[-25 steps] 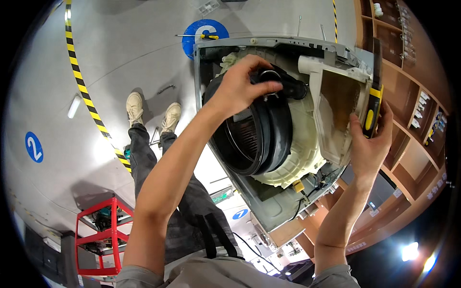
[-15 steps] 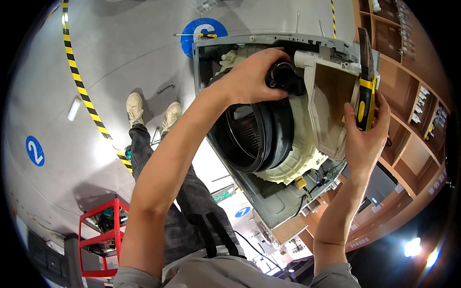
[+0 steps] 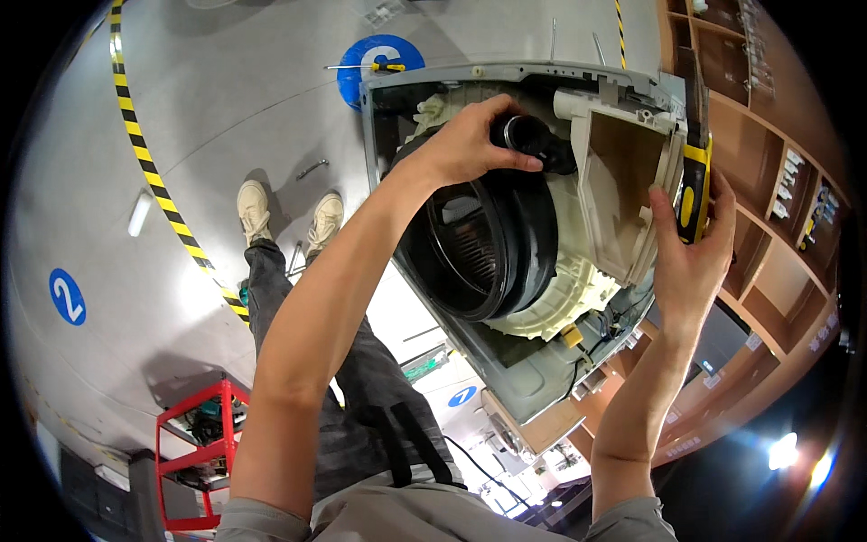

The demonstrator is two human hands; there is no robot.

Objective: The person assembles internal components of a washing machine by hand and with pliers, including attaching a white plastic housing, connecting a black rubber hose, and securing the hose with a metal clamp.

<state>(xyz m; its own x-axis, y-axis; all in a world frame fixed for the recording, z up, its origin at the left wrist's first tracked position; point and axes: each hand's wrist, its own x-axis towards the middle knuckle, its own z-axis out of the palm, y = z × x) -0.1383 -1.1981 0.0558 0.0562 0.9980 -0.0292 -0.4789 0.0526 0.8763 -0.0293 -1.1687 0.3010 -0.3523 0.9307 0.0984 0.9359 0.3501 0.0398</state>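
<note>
An opened washing machine holds a cream tub with a black rubber door gasket. My left hand is closed round a black rubber hose above the gasket, thumb on its near side, a metal ring at the hose's end. My right hand grips a yellow-and-black hand tool along the right side of the white plastic housing, thumb at that housing's edge. The tool stands upright, its dark end pointing to the top of the view.
A yellow-handled screwdriver lies on the floor beyond the machine. A small metal tool is beside my shoes. A red rack stands lower left, wooden shelving at right. Striped tape runs along the floor at left.
My right hand has moved up a little with the tool. My left hand's fingers have shifted round the hose, which has tilted slightly. The machine sits a little higher in the picture.
</note>
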